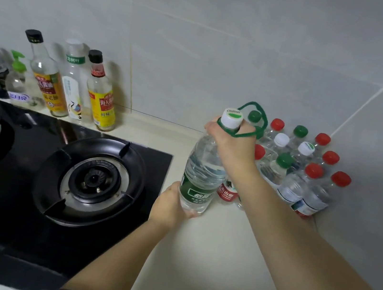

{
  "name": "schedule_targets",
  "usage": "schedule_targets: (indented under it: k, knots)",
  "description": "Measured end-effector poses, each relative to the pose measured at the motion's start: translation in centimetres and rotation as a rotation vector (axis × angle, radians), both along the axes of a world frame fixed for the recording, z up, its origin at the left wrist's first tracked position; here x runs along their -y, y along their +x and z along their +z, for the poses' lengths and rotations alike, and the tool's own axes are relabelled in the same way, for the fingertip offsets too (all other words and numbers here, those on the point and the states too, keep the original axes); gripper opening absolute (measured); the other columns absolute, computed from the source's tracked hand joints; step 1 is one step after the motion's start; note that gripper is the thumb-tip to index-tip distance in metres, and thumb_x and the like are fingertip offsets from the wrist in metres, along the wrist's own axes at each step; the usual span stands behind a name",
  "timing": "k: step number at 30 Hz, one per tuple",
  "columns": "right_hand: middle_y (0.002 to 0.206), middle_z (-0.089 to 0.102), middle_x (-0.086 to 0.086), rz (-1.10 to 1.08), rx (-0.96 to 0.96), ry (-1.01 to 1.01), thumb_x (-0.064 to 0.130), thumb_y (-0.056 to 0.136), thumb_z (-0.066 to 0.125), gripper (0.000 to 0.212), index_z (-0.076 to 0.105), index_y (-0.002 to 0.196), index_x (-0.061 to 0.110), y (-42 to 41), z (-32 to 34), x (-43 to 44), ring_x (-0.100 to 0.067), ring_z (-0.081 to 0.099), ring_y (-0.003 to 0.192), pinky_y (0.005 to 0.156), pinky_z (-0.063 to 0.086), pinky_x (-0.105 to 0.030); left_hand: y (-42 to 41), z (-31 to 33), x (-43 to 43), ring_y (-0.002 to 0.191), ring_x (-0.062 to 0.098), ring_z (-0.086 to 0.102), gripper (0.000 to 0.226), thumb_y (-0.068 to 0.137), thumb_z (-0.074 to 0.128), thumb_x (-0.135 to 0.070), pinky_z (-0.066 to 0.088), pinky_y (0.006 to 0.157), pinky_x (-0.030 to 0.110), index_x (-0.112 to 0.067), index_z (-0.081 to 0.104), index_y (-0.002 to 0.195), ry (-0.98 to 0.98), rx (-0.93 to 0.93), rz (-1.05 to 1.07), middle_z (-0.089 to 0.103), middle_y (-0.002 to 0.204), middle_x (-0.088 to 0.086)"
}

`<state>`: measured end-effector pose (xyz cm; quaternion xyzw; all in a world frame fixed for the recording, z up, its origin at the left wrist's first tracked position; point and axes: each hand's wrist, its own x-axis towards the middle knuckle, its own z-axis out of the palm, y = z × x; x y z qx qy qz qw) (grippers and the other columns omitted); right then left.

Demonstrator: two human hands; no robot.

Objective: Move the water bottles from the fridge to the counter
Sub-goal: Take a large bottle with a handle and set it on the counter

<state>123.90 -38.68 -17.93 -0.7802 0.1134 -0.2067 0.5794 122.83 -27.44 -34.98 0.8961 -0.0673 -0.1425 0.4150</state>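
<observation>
Left hand (170, 207), right hand (232, 144) grip one bottle (202, 171) | standing bottles (291, 187): 6 red-capped, 3 green, 2 white

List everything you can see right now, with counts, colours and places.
cream counter: one, foreground
grey tiled wall: behind counter
black glass gas hob: one, two burners, left
large clear plastic water bottle with white cap and green label: one, right of hob
green carry loop: one, at large bottle's neck
small clear plastic water bottles: at least eleven; red, green, white caps; counter corner
glass and plastic condiment bottles: five, mixed labels, along wall behind hob
left grip: holds large bottle's base
right grip: holds its neck
</observation>
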Motion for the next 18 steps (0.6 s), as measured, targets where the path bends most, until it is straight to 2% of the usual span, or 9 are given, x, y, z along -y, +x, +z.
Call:
schedule_targets:
  k: [4, 8, 13, 15, 18]
  knots:
    - [0.065, 0.058, -0.001, -0.019, 0.015, 0.003, 0.009, 0.078, 0.073, 0.021, 0.062, 0.083, -0.008, 3.5, 0.1, 1.4, -0.012, 0.053, 0.061, 0.059, 0.044, -0.024, 3.4, -0.4, 1.5, 0.102, 0.019, 0.063, 0.079, 0.06, 0.085, -0.053, 0.047, 0.076, 0.026, -0.018, 0.05, 0.122, 0.003, 0.024, -0.008, 0.065, 0.11, -0.005]
    - [0.071, 0.062, -0.006, -0.029, 0.019, 0.02, 0.009, 0.079, 0.072, 0.021, 0.064, 0.087, -0.009, 6.4, 0.1, 2.6, -0.011, 0.053, 0.061, 0.051, 0.042, -0.016, 6.1, -0.8, 2.7, 0.102, 0.017, 0.063, 0.082, 0.06, 0.087, -0.051, 0.049, 0.079, 0.027, -0.02, 0.049, 0.126, -0.002, 0.048, -0.013, 0.065, 0.113, -0.007]
    - [0.082, 0.07, -0.017, -0.028, 0.038, 0.005, 0.011, 0.079, 0.071, 0.021, 0.067, 0.089, -0.006, 9.6, 0.1, 4.4, -0.012, 0.059, 0.069, 0.053, 0.044, -0.013, 9.1, -1.4, 4.2, 0.089, 0.01, 0.059, 0.077, 0.06, 0.087, -0.047, 0.048, 0.076, 0.025, -0.023, 0.049, 0.123, -0.039, 0.069, -0.005, 0.064, 0.103, -0.013]
    - [0.078, 0.069, -0.014, -0.02, 0.04, 0.006, 0.011, 0.079, 0.071, 0.02, 0.068, 0.088, -0.006, 10.8, 0.1, 5.0, -0.012, 0.059, 0.069, 0.058, 0.045, -0.016, 10.2, -1.5, 4.9, 0.085, 0.01, 0.055, 0.073, 0.063, 0.087, -0.043, 0.045, 0.074, 0.023, -0.02, 0.051, 0.122, -0.055, 0.084, 0.002, 0.062, 0.099, -0.011]
    - [0.075, 0.069, -0.013, 0.009, 0.063, 0.015, 0.013, 0.075, 0.071, 0.022, 0.068, 0.085, -0.006, 12.6, 0.1, 5.9, -0.014, 0.062, 0.07, 0.067, 0.049, -0.027, 11.5, -1.4, 6.0, 0.09, 0.014, 0.058, 0.07, 0.064, 0.086, -0.045, 0.046, 0.077, 0.024, -0.019, 0.052, 0.12, -0.064, 0.1, 0.011, 0.066, 0.109, -0.005]
